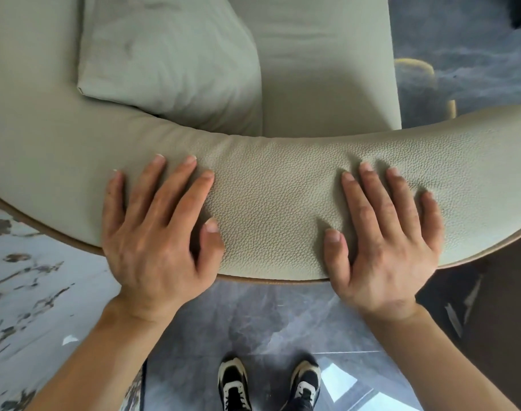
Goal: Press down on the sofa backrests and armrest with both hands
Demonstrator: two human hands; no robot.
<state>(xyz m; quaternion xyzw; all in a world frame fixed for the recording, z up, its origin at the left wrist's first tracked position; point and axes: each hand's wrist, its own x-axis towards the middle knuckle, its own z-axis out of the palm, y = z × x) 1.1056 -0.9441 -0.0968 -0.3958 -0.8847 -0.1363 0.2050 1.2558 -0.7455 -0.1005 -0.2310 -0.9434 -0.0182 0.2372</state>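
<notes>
Left hand (157,241) and right hand (385,247) lay flat, fingers spread wide, on the curved pale-green pebbled-leather backrest (274,212), apparently sharing weight evenly.

The grey marble-patterned floor (253,318) carries the pale green sofa (327,69), and a cushion (170,54) lies on its seat. Two black-and-cream sneakers (234,384) stand on the tiles behind the sofa.
</notes>
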